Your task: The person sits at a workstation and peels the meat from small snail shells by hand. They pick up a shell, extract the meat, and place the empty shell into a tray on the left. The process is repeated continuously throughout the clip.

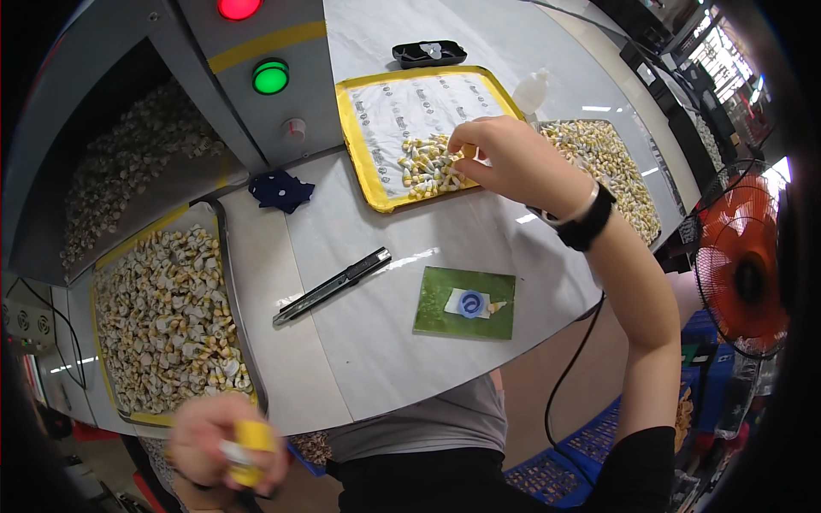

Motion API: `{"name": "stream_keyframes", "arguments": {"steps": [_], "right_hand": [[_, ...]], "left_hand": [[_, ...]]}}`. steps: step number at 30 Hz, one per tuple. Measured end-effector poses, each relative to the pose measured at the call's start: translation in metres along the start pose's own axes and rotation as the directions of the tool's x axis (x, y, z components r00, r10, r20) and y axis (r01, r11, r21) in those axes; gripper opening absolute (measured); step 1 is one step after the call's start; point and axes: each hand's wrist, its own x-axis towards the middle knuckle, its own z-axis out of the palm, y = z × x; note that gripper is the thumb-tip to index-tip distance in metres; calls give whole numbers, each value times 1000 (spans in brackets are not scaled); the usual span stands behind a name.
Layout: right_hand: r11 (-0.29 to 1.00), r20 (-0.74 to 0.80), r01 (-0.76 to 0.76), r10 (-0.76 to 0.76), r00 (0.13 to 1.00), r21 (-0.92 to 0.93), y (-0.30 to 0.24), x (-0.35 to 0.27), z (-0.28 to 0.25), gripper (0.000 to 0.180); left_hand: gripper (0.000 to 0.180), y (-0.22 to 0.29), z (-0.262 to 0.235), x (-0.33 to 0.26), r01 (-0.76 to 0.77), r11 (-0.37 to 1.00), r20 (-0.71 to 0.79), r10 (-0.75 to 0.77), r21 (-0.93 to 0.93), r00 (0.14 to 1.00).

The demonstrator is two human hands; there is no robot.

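Note:
My right hand (505, 158) reaches over the yellow-rimmed tray (355, 145) and pinches a small yellow-and-white piece (468, 151) at the edge of a cluster of such pieces (428, 167) on the tray's white sheet. A black watch sits on that wrist. My left hand (224, 451) is low at the table's front edge, blurred, closed around a small yellow-and-white piece (248, 445). It hovers just below the grey tray (231, 256) heaped with several of the same pieces.
A utility knife (333, 285) lies mid-table beside a green mat (428, 321) with a blue ring on white paper. A dark blue cloth (280, 190), a black dish (428, 54), a white bottle (530, 90), another full tray (599, 158), machine buttons and an orange fan (740, 265) surround.

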Motion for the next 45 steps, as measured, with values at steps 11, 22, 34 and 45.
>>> {"name": "stream_keyframes", "arguments": {"steps": [11, 22, 34, 45], "right_hand": [[996, -121, 81, -78, 990, 21, 19, -3, 24, 9], [939, -168, 199, -156, 973, 281, -41, -81, -8, 12], [967, -90, 256, -256, 962, -12, -56, -112, 20, 18], [965, 1, 261, -261, 965, -15, -64, -119, 15, 24]], "left_hand": [[26, -99, 14, 37, 39, 922, 31, -29, -385, 999], [34, -110, 14, 45, -33, 930, -65, 10, -367, 998], [34, -102, 14, 49, 130, 945, 60, -117, -301, 991], [29, -96, 29, 54, 117, 932, -173, -186, -344, 967]]}}
